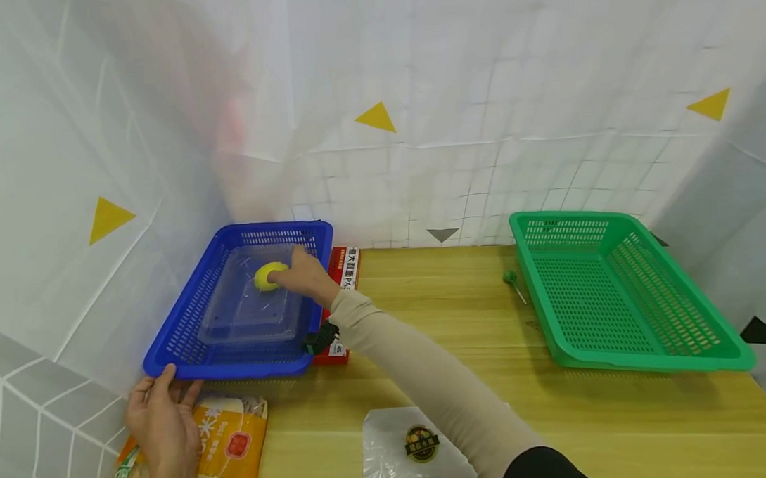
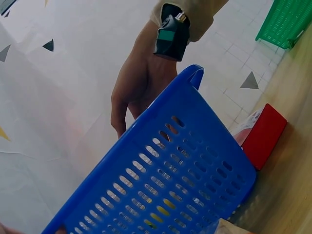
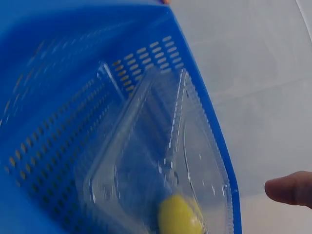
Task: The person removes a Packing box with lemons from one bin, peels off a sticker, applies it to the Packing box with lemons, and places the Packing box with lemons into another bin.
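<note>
A blue basket [image 1: 235, 371] stands at the left of the table, with a clear plastic clamshell container [image 1: 246, 324] inside it. A round yellow thing, lemon-like [image 1: 269, 277], lies in the container; it also shows at the bottom of the right wrist view [image 3: 180, 217]. My left hand [image 1: 164, 422] grips the basket's near left corner by the rim. Over the far right part of the basket reaches my right hand [image 1: 305, 273], its thumb [image 3: 292, 188] straight and apart from the yellow thing. Its other fingertips are mostly hidden.
A red box [image 1: 338, 339] lies against the basket's right side. Orange food packets [image 1: 234, 441] sit below my left hand. A printed white plastic bag [image 1: 390, 443] lies under my right forearm. A green basket [image 1: 557, 331] and a green lollipop [image 1: 511, 278] are at the right.
</note>
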`<state>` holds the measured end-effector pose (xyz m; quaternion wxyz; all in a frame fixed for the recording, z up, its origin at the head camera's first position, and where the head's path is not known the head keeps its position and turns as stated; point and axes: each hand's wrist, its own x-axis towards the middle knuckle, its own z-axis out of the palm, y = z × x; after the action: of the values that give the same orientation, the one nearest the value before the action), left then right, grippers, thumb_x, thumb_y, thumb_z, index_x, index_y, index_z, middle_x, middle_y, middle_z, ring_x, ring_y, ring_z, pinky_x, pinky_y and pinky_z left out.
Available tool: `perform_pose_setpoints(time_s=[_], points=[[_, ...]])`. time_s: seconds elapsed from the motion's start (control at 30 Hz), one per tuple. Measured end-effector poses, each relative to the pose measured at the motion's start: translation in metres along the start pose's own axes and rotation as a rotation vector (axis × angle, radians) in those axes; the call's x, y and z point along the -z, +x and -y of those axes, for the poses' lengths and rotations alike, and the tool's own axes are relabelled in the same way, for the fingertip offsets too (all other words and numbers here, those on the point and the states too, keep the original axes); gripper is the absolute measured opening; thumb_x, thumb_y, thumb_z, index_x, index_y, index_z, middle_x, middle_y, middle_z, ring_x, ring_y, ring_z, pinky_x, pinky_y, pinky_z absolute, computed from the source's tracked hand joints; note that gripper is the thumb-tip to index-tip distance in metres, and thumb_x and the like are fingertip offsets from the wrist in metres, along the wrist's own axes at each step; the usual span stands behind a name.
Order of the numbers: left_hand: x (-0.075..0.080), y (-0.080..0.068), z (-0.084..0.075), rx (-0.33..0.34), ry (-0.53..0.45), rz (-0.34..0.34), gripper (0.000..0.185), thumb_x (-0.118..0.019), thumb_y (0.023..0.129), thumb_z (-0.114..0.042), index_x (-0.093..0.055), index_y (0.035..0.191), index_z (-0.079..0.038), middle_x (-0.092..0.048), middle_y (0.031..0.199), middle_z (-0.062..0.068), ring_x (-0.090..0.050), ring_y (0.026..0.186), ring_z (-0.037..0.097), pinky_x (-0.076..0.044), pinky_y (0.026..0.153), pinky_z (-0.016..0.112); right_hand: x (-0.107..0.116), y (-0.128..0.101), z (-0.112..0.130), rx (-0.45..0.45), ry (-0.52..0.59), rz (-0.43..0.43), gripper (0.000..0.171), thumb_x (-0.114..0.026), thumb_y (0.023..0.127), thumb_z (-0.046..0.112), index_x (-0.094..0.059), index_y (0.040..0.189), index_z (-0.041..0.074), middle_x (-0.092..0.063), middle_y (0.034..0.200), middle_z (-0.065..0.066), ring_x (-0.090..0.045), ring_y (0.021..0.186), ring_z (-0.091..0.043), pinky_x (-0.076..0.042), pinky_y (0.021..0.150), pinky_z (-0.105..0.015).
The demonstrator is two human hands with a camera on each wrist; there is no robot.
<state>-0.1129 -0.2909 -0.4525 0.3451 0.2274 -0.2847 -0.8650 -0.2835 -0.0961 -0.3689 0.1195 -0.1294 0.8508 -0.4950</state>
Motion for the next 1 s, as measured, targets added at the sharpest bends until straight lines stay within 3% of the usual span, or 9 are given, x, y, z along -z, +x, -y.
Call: perform_pose_setpoints(time_s=[0.1,0.27,0.4,0.67,0.83,1.0], points=[[0.0,0.0,0.0,-0.008,-0.002,-0.006,0.025,-0.073,0.092,0.008,-0.051,0.101,0.005,-0.063,0.109,0.017,-0.07,0.068,0.025,-0.061,0.053,0.04,-0.008,-0.001,0.003,-0.059,0.037,-0.012,0.089,-0.073,0.093,0.025,-0.023,0.162,-0.001,-0.059,0.125,-0.014,-0.052,0.092,-0.021,-0.049,0.084,-0.032],[0.0,-0.001,-0.001,-0.013,-0.01,-0.016,0.026,-0.074,0.092,0.009,-0.049,0.099,0.004,-0.063,0.104,0.016,-0.069,0.066,0.024,-0.061,0.052,0.039,-0.024,0.0,0.003,-0.172,0.118,-0.047,0.092,-0.076,0.092,0.026,-0.022,0.16,-0.003,-0.059,0.106,-0.011,-0.055,0.09,-0.022,-0.052,0.089,-0.039],[-0.001,-0.002,-0.001,-0.01,-0.001,-0.02,0.025,-0.074,0.092,0.009,-0.05,0.098,0.004,-0.064,0.103,0.016,-0.069,0.066,0.024,-0.061,0.053,0.039,-0.032,0.001,0.0,-0.221,0.157,-0.071,0.082,-0.078,0.09,0.024,-0.032,0.152,-0.004,-0.058,0.101,-0.01,-0.056,0.09,-0.023,-0.053,0.091,-0.042],[-0.003,-0.003,-0.002,-0.005,0.01,-0.008,0.022,-0.074,0.092,0.008,-0.055,0.103,0.007,-0.068,0.108,0.017,-0.07,0.07,0.024,-0.061,0.055,0.039,-0.036,0.001,0.001,-0.225,0.133,-0.141,0.073,-0.08,0.089,0.022,-0.041,0.144,-0.006,-0.061,0.097,-0.011,-0.061,0.079,-0.024,-0.058,0.075,-0.038],[-0.002,-0.004,-0.002,-0.003,0.005,-0.01,0.021,-0.074,0.092,0.009,-0.055,0.103,0.007,-0.068,0.106,0.017,-0.07,0.069,0.024,-0.061,0.054,0.039,-0.037,-0.002,0.003,-0.253,0.209,-0.127,0.081,-0.084,0.088,0.019,-0.037,0.15,-0.004,-0.058,0.111,-0.015,-0.065,0.088,-0.026,-0.062,0.067,-0.037],[-0.001,-0.003,-0.001,-0.008,0.008,-0.01,0.024,-0.074,0.092,0.008,-0.054,0.105,0.007,-0.068,0.106,0.018,-0.07,0.069,0.023,-0.061,0.054,0.038,-0.036,-0.005,0.003,-0.26,0.328,-0.083,0.077,-0.084,0.087,0.013,-0.037,0.146,-0.003,-0.057,0.103,-0.012,-0.066,0.086,-0.024,-0.063,0.07,-0.042]])
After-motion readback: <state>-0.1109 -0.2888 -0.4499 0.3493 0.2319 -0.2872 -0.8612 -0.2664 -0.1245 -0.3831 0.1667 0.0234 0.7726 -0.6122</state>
